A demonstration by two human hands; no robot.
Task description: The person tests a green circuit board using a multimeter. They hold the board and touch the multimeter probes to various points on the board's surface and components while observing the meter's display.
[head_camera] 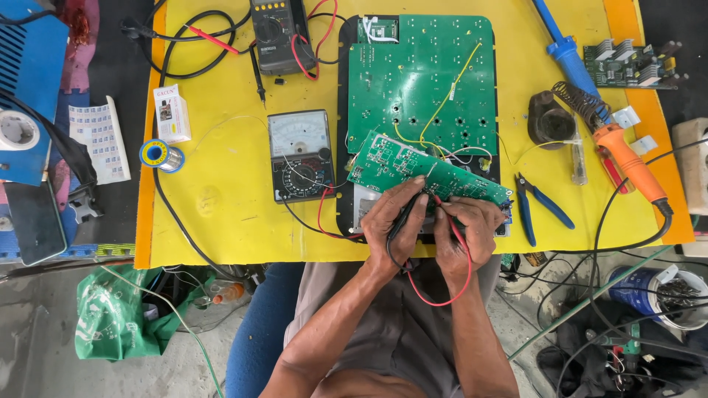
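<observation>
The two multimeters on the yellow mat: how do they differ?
The analog meter has a pale needle dial over a black selector and lies near the hands; the dark digital meter lies at the far edge. The analog one's face is far lighter. Both have rotary selectors and leads attached.

Matt green circuit board [413, 171], glossy plastic meter [300, 155], smooth yellow tabletop [221, 199].

2 multimeters [300, 153] [279, 33] — 3 green boards [419, 77] [424, 173] [627, 65] — 1 solder spool [159, 155], 1 blue pliers [538, 206], 2 hands [394, 221] [467, 232].
</observation>
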